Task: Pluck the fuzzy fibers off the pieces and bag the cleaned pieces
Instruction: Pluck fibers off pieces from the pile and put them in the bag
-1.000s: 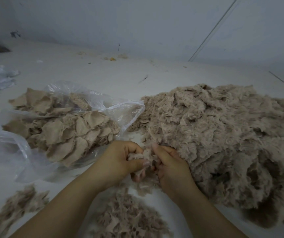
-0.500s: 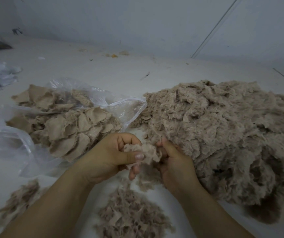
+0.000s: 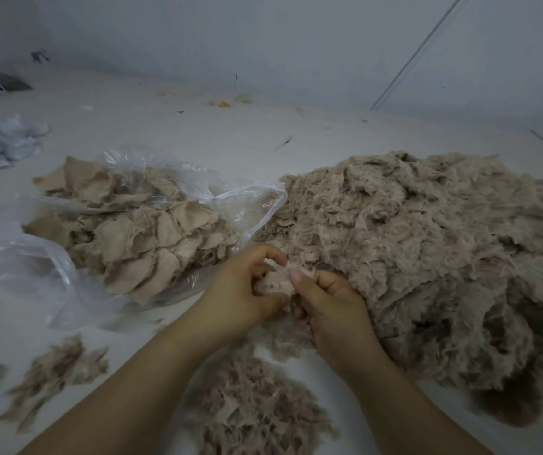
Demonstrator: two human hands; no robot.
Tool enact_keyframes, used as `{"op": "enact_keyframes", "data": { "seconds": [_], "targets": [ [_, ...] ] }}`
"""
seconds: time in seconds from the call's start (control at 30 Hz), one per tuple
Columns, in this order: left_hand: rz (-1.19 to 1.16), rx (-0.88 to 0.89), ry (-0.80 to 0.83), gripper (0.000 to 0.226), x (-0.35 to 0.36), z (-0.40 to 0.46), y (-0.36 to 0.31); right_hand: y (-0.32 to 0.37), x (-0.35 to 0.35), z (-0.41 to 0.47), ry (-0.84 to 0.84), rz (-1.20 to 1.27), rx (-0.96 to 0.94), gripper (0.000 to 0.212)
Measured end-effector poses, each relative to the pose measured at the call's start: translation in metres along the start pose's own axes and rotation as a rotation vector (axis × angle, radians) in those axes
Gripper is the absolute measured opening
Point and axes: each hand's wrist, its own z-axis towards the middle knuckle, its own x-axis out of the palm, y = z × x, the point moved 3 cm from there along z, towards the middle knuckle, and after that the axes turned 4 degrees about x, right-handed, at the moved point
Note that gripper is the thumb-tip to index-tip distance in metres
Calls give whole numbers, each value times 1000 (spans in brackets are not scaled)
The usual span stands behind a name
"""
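Both hands meet at the centre of the white tabletop [image 3: 198, 139], jointly gripping one small fuzzy beige fabric piece [image 3: 275, 284]. The left hand [image 3: 247, 290] has its fingers curled over the piece's top and its thumb beneath. The right hand [image 3: 329, 303] pinches the piece's right side, thumb pressed on the front face.

The held piece sits just above the near edge of the large heap of uncleaned fuzzy beige pieces [image 3: 427, 257], which fills the right side of the tabletop. To the left lies an open clear plastic bag [image 3: 247, 205] containing smooth, flat tan cleaned pieces [image 3: 152, 244]; its mouth faces the heap and touches it.

A mound of plucked brownish fibre tufts [image 3: 253, 412] lies between the forearms. Smaller fibre clumps [image 3: 57, 372] lie at lower left. White crumpled material [image 3: 1, 142] rests at the far left edge.
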Motion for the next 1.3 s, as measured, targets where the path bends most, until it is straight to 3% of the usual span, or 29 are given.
{"op": "enact_keyframes", "data": {
  "seconds": [0.1, 0.17, 0.27, 0.37, 0.43, 0.6, 0.77, 0.9, 1.07, 1.3],
  "targets": [
    [386, 332, -59, 38, 3, 1, -10, -1, -1, 1, 0, -87, -36, 52],
    [409, 363, -81, 30, 5, 1, -10, -1, -1, 1, 8, -103, -45, 41],
    [243, 167, -111, 18, 4, 1, -4, -3, -3, 2, 24, -97, -32, 42],
    [-167, -21, -117, 7, 1, -2, -2, -3, -3, 3, 19, -85, -28, 46],
    [-336, -96, -121, 13, -1, -4, -1, -3, -2, 3, 10, -81, -40, 44],
    [-553, -279, -222, 18, 0, -5, 4, -3, -3, 3, -4, -113, -52, 42],
    [-616, -248, -227, 14, 5, -7, 3, -3, -2, 3, 50, -82, -66, 35],
    [-544, -254, -177, 9, 7, -7, 2, -3, 1, 1, 83, 13, 7, 43],
    [-174, -149, -78, 23, 2, -10, -5, -4, -1, 1, 9, -85, 1, 61],
    [-79, 14, 82, 39, 1, -4, -15, 2, 0, -3, 48, -136, -34, 40]
  ]
}}
